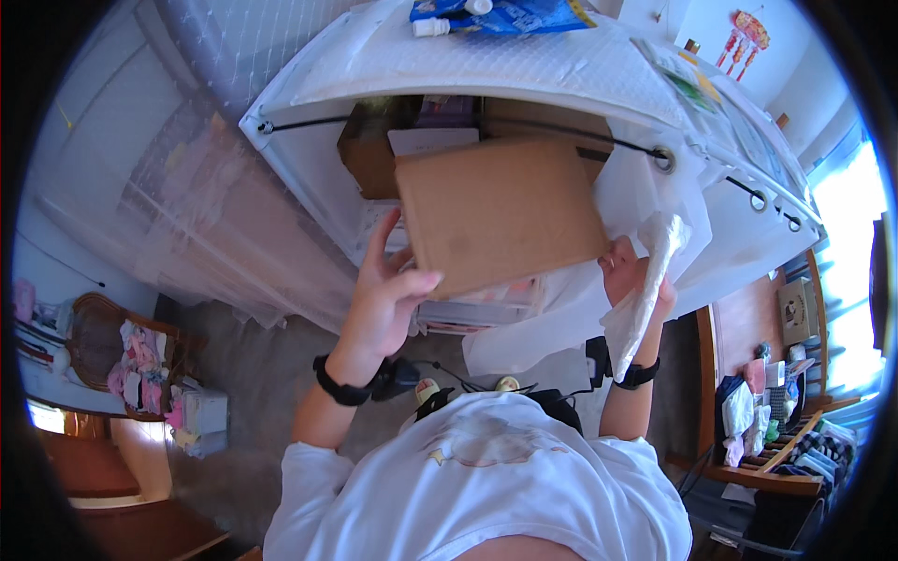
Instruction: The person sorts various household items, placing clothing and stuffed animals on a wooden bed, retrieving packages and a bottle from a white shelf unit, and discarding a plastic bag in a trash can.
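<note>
A brown cardboard box (501, 214) is held tilted between my two hands, in front of an open shelf space behind a white curtain. My left hand (386, 294) grips its lower left corner, thumb on the front face. My right hand (628, 270) is at its lower right corner, with a fold of the white curtain (649, 294) hanging over the hand and wrist. Behind the box, inside the space, stand a darker cardboard box (368, 158) and a small white box (433, 140). The undersides of my fingers are partly hidden.
A black elastic cord (561, 130) runs across the opening through metal eyelets. Blue packaging (519, 17) lies on the padded white top. Clear drawers (491, 308) stand below the held box. Translucent plastic sheeting (231, 210) hangs at the left. A chair (95, 336) holds clothes.
</note>
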`<action>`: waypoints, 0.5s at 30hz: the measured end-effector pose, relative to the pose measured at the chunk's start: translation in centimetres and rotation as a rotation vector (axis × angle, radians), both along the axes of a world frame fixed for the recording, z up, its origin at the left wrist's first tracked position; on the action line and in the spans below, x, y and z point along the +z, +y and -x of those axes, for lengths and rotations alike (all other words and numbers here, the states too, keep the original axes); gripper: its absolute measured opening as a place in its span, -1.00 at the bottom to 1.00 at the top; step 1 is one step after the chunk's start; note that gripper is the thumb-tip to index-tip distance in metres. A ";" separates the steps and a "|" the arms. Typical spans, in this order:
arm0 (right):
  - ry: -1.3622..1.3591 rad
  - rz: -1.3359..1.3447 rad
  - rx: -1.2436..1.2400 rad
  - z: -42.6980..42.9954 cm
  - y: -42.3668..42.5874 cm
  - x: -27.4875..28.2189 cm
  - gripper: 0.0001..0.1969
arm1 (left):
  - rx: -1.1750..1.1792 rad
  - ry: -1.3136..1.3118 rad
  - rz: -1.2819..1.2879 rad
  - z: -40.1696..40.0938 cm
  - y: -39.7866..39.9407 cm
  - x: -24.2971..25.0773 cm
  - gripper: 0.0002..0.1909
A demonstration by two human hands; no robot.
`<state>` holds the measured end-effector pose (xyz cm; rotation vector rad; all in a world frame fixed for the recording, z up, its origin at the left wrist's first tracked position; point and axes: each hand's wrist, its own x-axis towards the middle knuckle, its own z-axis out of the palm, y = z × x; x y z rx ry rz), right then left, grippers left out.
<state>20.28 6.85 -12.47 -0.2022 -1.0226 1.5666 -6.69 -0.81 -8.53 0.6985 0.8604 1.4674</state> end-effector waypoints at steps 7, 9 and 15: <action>-0.072 0.515 0.153 4.0 -1.5 -2.4 -0.48 | 0.135 0.096 -0.132 1.4 -6.3 -6.0 0.06; -0.003 0.630 0.089 5.9 -1.9 -2.9 -0.62 | 0.118 0.126 -0.108 1.8 -7.3 -7.3 0.13; 0.145 0.432 0.329 8.1 -1.8 -2.8 -0.59 | -0.036 0.758 -0.411 3.3 -9.9 -9.0 0.22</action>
